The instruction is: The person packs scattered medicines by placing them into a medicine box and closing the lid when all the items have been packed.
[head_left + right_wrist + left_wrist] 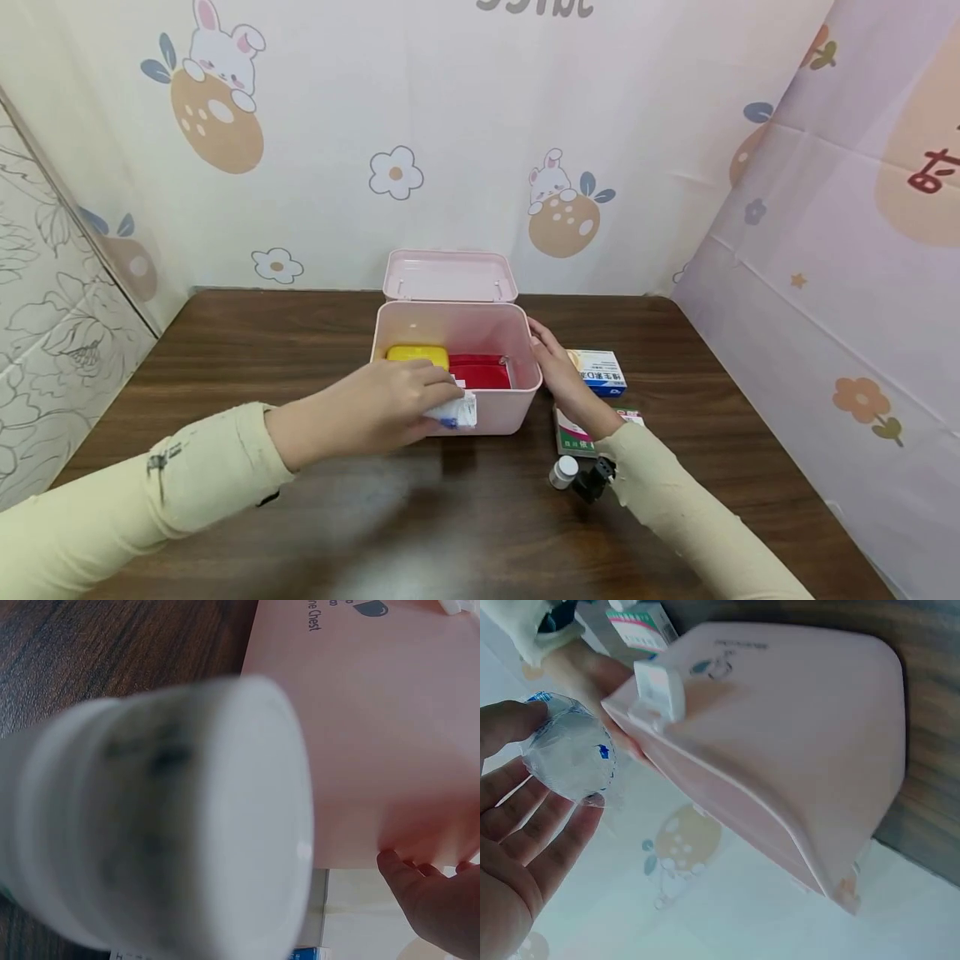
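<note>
A pink medicine box (491,412) stands on the table with its lid (450,277) raised at the back. Inside it lie a yellow case (417,356) and a red pouch (480,372). Over the box's front rim, my left hand (375,408) pinches a whitish round packet (570,750) in clear plastic with blue print; its contents are hard to tell. The thumb is on one edge and fingertips on the other. My right hand (562,375) rests against the right side of the box, its fingers (401,874) touching the outer wall.
To the right of the box lie a blue-and-white carton (598,372) and a green-and-white carton (567,433), partly under the right forearm. A small white bottle (563,472) stands nearer, close to the black wrist camera (595,480). A patterned curtain (465,108) hangs behind the table.
</note>
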Demonstrator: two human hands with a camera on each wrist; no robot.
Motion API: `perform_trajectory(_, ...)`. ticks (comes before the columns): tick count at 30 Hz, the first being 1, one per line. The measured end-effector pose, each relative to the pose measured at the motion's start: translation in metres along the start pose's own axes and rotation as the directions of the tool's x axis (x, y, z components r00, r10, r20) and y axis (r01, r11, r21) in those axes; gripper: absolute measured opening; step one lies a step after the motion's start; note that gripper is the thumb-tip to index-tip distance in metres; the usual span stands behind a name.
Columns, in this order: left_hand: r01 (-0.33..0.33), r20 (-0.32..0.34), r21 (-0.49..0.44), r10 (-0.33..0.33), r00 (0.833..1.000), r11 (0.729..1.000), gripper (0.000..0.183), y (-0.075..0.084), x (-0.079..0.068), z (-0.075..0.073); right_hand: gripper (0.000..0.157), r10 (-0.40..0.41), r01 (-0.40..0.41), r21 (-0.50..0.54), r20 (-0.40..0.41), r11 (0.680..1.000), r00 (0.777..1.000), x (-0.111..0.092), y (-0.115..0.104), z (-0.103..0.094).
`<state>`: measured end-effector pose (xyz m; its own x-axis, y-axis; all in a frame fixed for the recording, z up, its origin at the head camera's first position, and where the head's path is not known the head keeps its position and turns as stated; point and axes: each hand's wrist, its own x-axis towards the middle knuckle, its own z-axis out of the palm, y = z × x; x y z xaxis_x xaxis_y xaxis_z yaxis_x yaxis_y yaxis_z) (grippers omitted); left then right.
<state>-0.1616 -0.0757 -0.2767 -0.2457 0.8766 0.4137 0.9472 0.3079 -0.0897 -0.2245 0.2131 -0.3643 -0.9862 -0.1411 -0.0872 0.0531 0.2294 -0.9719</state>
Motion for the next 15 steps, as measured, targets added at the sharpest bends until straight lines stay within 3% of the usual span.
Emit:
perform_trajectory(8,0.060,-0.053,-0.125,-0.067,0.996,0.990,0.035,-0.034,0.002,0.003,0.054,-0.002,0.002,-0.006,0.000,1.000,1.000,0.000,-0.001,0.000)
perform_trajectory(15,0.167,0.021,-0.170,-0.166,0.986,0.971,0.037,-0.052,0.001,0.011,0.054,-0.005,0.005,-0.024,0.001,1.000,1.000,0.000,-0.001,0.001)
